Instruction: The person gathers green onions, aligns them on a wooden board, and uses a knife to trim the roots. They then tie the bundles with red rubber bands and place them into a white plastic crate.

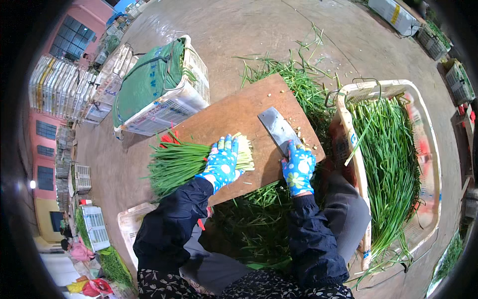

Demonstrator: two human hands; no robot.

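On a brown wooden board [231, 108] lies a bunch of green leafy stalks, probably garlic chives [179, 160]. Its pale cut ends point right, and its leaves hang over the board's left side. My left hand [222, 164], in a blue flowered glove, grips the bunch from above near the pale ends. My right hand [298, 170], gloved alike, holds a cleaver [278, 125]. The wide blade rests on or just above the board, apart from the bunch; the handle is hidden under my fingers. Small trimmed ends [302, 138] are scattered beside the blade.
At right, a white plastic crate [429, 149] holds long green stalks [388, 168]. Loose trimmings [287, 71] lie beyond the board and between my legs. A crate with a green cover [149, 82] stands at upper left, near stacked crates [61, 84]. A person [80, 251] is at far left.
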